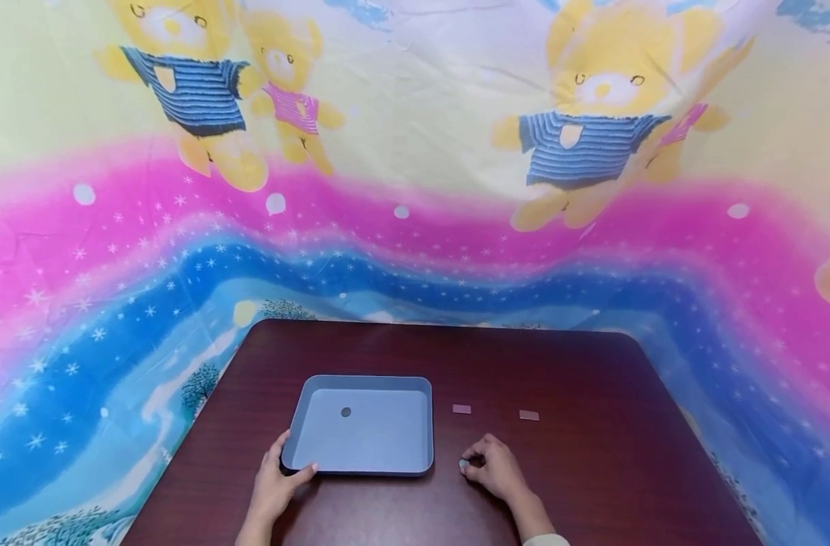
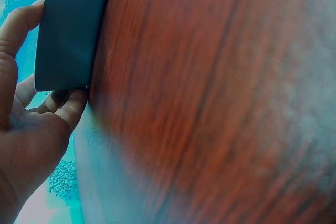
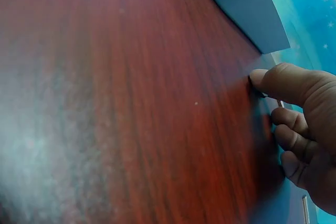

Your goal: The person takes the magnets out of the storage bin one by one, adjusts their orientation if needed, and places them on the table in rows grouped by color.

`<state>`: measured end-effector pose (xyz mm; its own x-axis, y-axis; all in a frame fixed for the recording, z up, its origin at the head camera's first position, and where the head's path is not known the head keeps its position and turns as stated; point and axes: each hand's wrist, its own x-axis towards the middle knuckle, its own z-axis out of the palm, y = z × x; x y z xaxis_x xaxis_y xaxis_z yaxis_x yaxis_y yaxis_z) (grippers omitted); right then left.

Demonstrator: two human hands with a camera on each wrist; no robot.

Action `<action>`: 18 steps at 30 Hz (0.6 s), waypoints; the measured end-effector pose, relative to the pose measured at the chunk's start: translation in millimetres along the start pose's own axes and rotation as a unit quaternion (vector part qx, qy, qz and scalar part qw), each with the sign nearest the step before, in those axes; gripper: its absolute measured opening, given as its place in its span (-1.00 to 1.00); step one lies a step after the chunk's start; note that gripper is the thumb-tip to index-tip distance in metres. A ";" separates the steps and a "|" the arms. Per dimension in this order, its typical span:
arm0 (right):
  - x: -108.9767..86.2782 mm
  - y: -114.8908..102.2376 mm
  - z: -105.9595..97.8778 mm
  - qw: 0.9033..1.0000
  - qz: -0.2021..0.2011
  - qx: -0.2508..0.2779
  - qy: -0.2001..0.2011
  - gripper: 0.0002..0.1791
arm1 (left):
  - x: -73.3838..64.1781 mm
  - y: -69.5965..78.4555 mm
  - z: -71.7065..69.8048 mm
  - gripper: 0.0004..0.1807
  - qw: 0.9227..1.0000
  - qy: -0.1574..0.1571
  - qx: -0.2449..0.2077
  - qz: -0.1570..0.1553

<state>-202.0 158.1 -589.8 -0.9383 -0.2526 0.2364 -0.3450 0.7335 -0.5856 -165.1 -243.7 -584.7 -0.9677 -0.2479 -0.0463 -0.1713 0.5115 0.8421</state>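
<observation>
A grey-blue rectangular tray [image 1: 424, 425] with raised sides lies on the table, left of centre. One small dark coin-like disc [image 1: 346, 412] is inside it. My left hand [image 1: 276, 484] holds the tray's near left corner, with the thumb at the near rim and fingers along the left side; the left wrist view shows this hand [image 2: 37, 103] around the tray's corner [image 2: 71, 35]. Right of the tray, my right hand [image 1: 499, 469] pinches a small pale round disc [image 1: 464, 463] low over the tabletop. In the right wrist view, the thumb and hand [image 3: 310, 119] mostly hide that disc.
Two small flat pinkish rectangles, a left one [image 1: 461, 409] and a right one [image 1: 529, 415], lie beyond my right hand on the dark reddish-brown table [image 1: 592, 485]. A patterned cloth [image 1: 415, 250] with bears hangs behind and beside the table.
</observation>
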 end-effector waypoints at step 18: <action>43.8 -36.8 -15.4 0.996 -0.005 0.069 -0.061 -0.69 | 4.1 1.9 0.3 0.06 0.999 -0.027 0.007 -0.028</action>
<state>-230.1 129.7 -545.9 -0.9277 -0.3410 0.1517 -0.3471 0.6385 -0.6869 -169.4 -243.4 -583.4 -0.9652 -0.2311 -0.1227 -0.2276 0.5098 0.8297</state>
